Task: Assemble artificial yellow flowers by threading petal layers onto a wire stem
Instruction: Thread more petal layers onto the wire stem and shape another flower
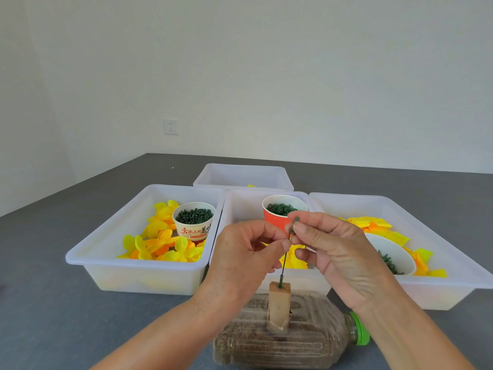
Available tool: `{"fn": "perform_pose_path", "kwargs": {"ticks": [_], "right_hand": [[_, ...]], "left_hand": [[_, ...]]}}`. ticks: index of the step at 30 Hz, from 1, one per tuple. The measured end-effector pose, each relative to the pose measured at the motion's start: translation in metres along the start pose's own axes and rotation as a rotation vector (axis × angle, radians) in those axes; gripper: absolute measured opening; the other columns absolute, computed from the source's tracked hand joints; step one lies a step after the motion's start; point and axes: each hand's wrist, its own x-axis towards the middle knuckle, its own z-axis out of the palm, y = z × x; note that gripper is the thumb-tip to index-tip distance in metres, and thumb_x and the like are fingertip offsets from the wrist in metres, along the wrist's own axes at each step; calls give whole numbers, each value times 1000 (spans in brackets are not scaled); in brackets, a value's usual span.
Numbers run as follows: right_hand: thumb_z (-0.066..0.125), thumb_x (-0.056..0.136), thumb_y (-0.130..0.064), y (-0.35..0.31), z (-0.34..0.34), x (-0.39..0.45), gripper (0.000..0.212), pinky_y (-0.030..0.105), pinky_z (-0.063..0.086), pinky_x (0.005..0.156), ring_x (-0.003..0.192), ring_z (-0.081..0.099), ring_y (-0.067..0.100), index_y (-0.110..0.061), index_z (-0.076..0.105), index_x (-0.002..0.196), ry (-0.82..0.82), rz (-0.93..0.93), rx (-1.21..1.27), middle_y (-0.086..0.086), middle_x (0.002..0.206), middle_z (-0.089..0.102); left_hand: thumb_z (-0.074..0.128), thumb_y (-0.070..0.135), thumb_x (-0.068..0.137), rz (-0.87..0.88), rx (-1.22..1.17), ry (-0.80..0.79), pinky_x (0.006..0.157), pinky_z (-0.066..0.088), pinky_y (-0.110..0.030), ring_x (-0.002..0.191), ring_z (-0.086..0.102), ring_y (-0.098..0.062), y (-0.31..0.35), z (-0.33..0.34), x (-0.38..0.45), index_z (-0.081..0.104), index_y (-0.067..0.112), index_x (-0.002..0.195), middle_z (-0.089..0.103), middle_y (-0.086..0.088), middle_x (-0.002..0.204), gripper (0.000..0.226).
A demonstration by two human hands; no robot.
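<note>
Hands working a wire stem [284,259] standing in a wooden block [279,303].

The block rises from a sand-filled bottle [288,340] at the table's near edge. Left hand [241,260] and right hand [333,249] pinch the stem's top; the small green piece [292,226] there is hard to make out. Beyond, petal trays [106,252] crowd together.

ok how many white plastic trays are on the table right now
4. One tray on the left with yellow petals, one in the middle behind the hands, one on the right, and one further back. None looks hidden.
</note>
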Motion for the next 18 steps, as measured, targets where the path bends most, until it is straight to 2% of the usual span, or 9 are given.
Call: {"fn": "perform_pose_path", "kwargs": {"ticks": [7,18], "right_hand": [[68,62,-12,2,2,2,18,19,49,48,56,62,7,-13,77,78,7,84,73,3,72,70],[70,59,-14,3,1,4,22,19,50,49,58,63,8,-14,77,80,-29,83,90,3,72,70]], "left_hand": [[67,2,81,1,2,7,50,48,-19,48,55,-6,0,1,0,68,14,69,61,7,53,17],[67,4,81,1,6,7,50,48,-18,47,55,-6,2,1,-2,68,15,69,61,7,52,17]]}}
